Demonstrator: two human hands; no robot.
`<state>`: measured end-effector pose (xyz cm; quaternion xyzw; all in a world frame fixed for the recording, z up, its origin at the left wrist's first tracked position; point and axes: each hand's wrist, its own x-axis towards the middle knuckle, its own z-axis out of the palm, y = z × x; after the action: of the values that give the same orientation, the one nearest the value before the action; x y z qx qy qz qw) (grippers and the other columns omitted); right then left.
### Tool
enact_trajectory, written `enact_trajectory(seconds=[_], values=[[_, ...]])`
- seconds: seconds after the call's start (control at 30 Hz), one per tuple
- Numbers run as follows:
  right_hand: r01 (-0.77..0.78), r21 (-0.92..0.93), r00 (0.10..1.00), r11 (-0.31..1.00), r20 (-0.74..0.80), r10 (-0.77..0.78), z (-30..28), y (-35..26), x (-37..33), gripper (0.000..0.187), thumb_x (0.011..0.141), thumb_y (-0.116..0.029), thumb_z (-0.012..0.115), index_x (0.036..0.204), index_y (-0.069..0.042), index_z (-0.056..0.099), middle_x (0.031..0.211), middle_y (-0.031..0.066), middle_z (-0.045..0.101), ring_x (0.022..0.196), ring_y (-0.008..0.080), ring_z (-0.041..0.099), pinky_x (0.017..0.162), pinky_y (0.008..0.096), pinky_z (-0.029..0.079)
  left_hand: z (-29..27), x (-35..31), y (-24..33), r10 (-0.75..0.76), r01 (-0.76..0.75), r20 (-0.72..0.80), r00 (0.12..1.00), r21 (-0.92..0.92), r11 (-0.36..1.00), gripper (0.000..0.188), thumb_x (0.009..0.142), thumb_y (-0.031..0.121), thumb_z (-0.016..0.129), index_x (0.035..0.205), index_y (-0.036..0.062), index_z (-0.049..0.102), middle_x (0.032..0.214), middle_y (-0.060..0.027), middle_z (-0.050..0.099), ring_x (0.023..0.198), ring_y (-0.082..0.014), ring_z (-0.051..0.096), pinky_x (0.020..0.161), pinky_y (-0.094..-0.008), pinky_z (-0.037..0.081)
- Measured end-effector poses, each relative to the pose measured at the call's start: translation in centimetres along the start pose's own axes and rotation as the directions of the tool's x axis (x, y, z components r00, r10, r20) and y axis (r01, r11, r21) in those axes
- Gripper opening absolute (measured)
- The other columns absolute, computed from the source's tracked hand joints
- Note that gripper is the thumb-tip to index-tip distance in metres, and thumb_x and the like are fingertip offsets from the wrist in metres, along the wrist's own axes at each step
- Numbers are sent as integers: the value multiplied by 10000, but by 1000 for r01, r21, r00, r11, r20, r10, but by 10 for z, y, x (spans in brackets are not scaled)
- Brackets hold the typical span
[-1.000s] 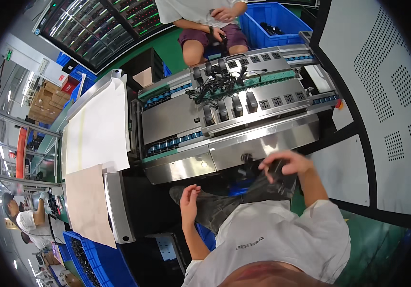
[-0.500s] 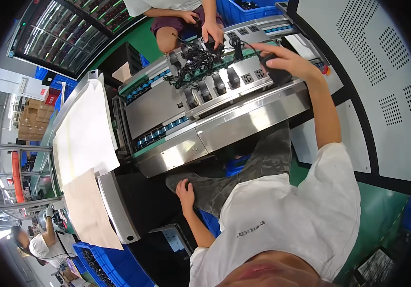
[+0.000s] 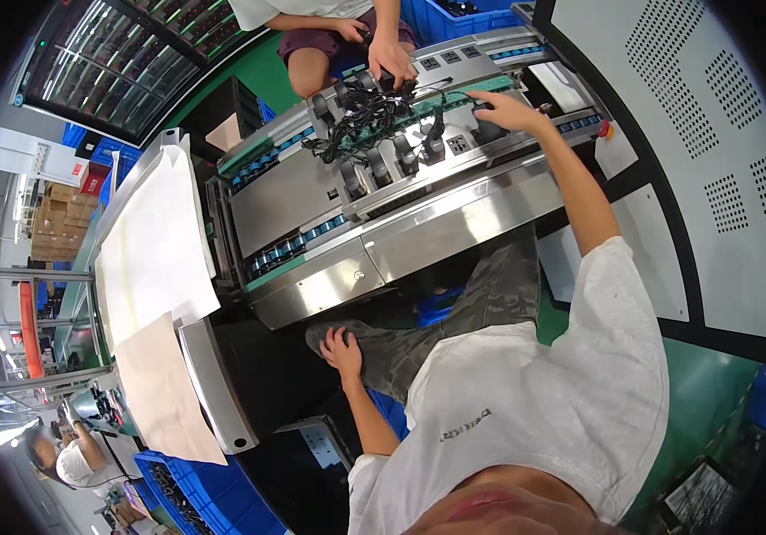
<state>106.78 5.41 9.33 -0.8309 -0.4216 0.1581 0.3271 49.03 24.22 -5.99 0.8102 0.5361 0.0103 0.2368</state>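
Note:
My right hand (image 3: 512, 113) is closed around a black power adapter (image 3: 487, 127) at the right part of the near socket row. The fingers hide whether it is seated in a socket. Left of it, several black adapters (image 3: 406, 157) stand upright in a row on the metal socket fixture (image 3: 461, 143). Their black cables (image 3: 370, 111) lie tangled across the middle. My left hand (image 3: 342, 351) rests on my knee, fingers apart, holding nothing. Across the fixture, a co-worker's hand (image 3: 389, 61) reaches down to the far adapters and cables.
The fixture sits on a metal conveyor (image 3: 285, 201) with blue rollers. A grey perforated cabinet (image 3: 668, 107) stands at the right. To the left is a bench with white sheets (image 3: 160, 241). Blue bins (image 3: 209, 495) stand at lower left and behind the conveyor.
My right hand has moved left with the adapter, from the fixture's near edge onto the socket row. The co-worker's hand has shifted slightly left. My left hand stays on the knee.

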Motion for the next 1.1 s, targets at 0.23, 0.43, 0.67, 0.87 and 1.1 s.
enact_trajectory(seconds=[0.23, 0.43, 0.67, 0.87, 1.1], values=[[0, -144, 1000, 990, -25, -4, 44, 10, 30, 501, 866, -296, 525, 1268, -8, 444, 1224, 221, 527, 1103, 350, 524, 925, 383, 410, 15, 9, -10, 40, -35, -98, 994, 53, 998, 282, 853, 279, 551, 1113, 176, 591, 1391, -3, 389, 1327, -340, 205, 1054, -502, 204], [-44, -334, 997, 942, 42, 61, 52, -14, 41, 355, 848, -270, 510, 1058, 15, 526, 997, 284, 601, 948, 440, 567, 827, 472, 450, 15, 10, -9, 65, -57, -141, 988, 63, 996, 239, 854, 226, 537, 1068, 153, 615, 1364, -1, 414, 1322, -344, 205, 1061, -507, 159], [-147, -361, 986, 921, 22, 166, 66, -24, 43, 338, 872, -272, 486, 1040, 21, 502, 1008, 275, 592, 962, 442, 555, 832, 500, 437, 21, 22, -10, 84, -56, -223, 971, 128, 990, 182, 851, 235, 533, 985, 171, 638, 1301, 38, 476, 1304, -325, 248, 1030, -523, 205], [-221, -362, 974, 905, -130, 186, 76, -44, 28, 286, 903, -281, 450, 990, -10, 477, 1013, 238, 589, 943, 453, 551, 802, 531, 438, 21, 22, -3, 79, -29, -299, 951, 168, 985, 148, 838, 227, 535, 913, 183, 654, 1258, 56, 507, 1282, -310, 292, 1011, -516, 233], [-231, -465, 967, 855, -209, 148, 91, -30, 27, 294, 920, -319, 429, 1025, -49, 478, 990, 182, 589, 876, 438, 577, 741, 533, 457, 20, 24, 2, 76, -25, -301, 951, 171, 985, 156, 841, 225, 524, 904, 176, 658, 1252, 59, 509, 1275, -307, 301, 1012, -523, 232]])
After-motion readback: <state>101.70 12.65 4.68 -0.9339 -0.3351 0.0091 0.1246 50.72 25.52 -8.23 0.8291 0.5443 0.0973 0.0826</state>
